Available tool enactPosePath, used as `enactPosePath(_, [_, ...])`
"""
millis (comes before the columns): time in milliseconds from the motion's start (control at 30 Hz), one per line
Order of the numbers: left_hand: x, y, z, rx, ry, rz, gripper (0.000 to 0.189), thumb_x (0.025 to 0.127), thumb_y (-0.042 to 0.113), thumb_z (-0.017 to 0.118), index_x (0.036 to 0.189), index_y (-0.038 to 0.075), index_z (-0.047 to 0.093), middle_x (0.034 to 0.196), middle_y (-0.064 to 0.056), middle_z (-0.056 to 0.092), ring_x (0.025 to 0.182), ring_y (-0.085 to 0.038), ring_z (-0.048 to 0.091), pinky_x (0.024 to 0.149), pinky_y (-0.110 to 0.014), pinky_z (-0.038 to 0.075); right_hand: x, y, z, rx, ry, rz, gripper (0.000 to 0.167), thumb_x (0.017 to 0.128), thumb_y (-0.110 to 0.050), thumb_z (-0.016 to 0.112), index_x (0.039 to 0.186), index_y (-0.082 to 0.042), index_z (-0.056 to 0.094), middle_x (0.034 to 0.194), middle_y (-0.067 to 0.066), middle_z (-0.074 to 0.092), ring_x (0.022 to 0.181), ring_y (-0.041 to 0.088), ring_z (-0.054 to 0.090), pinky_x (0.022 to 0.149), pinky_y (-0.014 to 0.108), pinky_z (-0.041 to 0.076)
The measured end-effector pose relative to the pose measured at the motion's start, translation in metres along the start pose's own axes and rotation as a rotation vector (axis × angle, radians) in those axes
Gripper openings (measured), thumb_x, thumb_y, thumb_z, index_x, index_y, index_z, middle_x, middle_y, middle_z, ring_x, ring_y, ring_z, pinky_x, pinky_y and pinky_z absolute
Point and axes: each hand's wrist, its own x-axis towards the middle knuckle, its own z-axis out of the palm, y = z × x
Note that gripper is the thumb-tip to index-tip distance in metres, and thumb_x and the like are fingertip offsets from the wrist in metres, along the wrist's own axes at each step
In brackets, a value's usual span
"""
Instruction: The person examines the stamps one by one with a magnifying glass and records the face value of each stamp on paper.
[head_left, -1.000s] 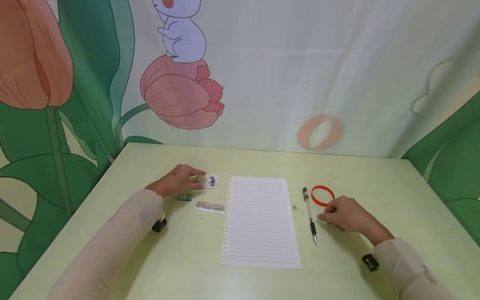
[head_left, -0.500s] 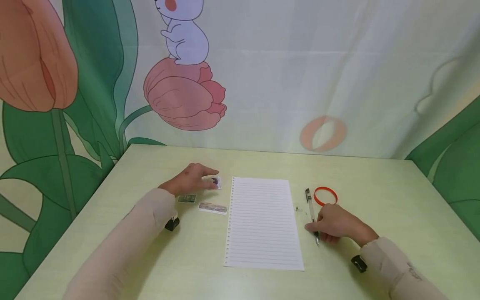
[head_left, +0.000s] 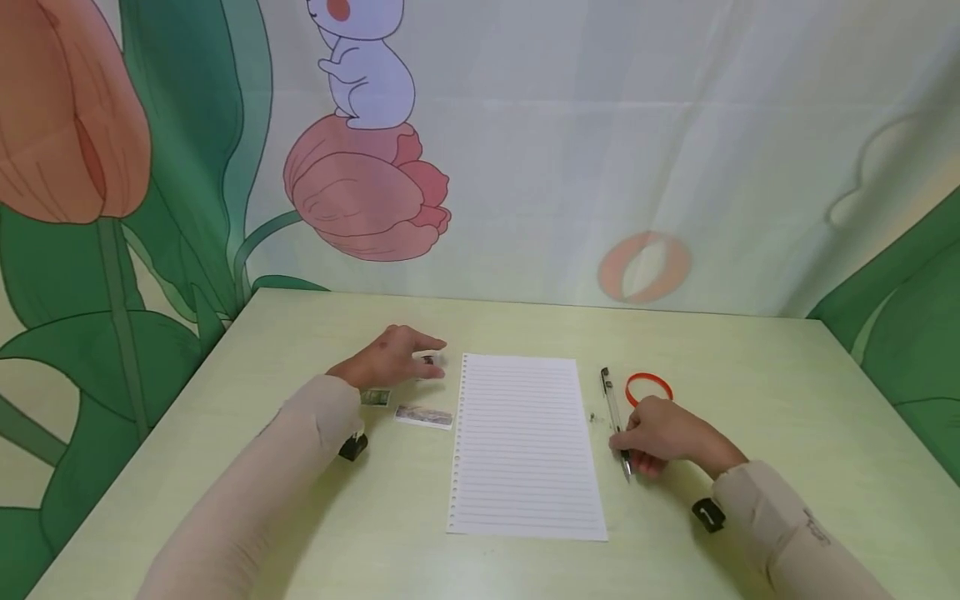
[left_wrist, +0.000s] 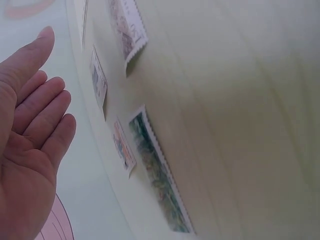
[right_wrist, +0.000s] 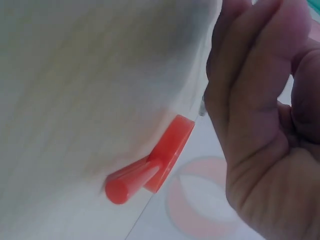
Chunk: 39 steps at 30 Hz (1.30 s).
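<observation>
My left hand (head_left: 386, 358) hovers over a small pale postage stamp (head_left: 428, 361), thumb and fingers spread and holding nothing. Near it lie a green stamp (head_left: 378, 397) and a long brownish stamp (head_left: 423, 416). The left wrist view also shows a small orange-and-white stamp (left_wrist: 123, 148) beside the green one. With thumb and fingers, my right hand (head_left: 667, 429) pinches a clear pen (head_left: 612, 402) near its black grip, its tip pointing toward me. Beyond that hand is a red-rimmed magnifying glass (head_left: 649, 375); its red handle (right_wrist: 130, 182) shows in the right wrist view.
A lined loose-leaf sheet (head_left: 527, 450) lies mid-table between the hands. Small dark bits (head_left: 594, 417) sit just right of it. The pale table (head_left: 360, 542) ends at a printed curtain (head_left: 517, 175) at the back.
My right hand has moved left from beside the magnifying glass and taken hold of the pen, which has shifted slightly. My left hand has moved right, over the pale stamp.
</observation>
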Motion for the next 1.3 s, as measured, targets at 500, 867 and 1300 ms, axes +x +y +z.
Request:
enactPosePath(500, [0.007,0.004,0.010,-0.009,-0.014,0.029,0.060,0.084,0.025,0.082,0.139,0.012,0.061,0.141,-0.008,0.058,0.131,-0.026,0.051,0.108,-0.044,0.042,0.021,-0.012,-0.012,0.182,-0.007,-0.072,0.025,0.093,-0.015,0.068,0.074,0.001,0.066,0.064,0.007,0.066,0.054,0.014,0.064,0.059,0.031,0.058])
enactPosePath(867, [0.014,0.009,0.013,-0.051,-0.038,0.011,0.061,0.083,0.024,0.083,0.138,0.012,0.061,0.142,-0.006,0.057,0.134,-0.027,0.049,0.109,-0.044,0.040,0.046,-0.036,-0.014,0.313,-0.040,-0.118,0.013,0.091,-0.007,0.065,0.085,0.004,0.061,0.075,0.009,0.069,0.065,0.015,0.068,0.068,0.031,0.059])
enactPosePath(1300, [0.023,0.012,0.018,-0.006,-0.075,0.051,0.058,0.082,0.019,0.084,0.136,0.010,0.063,0.141,-0.006,0.058,0.135,-0.025,0.047,0.112,-0.042,0.036,0.075,-0.072,-0.004,0.441,0.024,-0.218,0.017,0.093,-0.005,0.066,0.091,0.004,0.052,0.084,0.014,0.072,0.073,0.021,0.071,0.076,0.035,0.059])
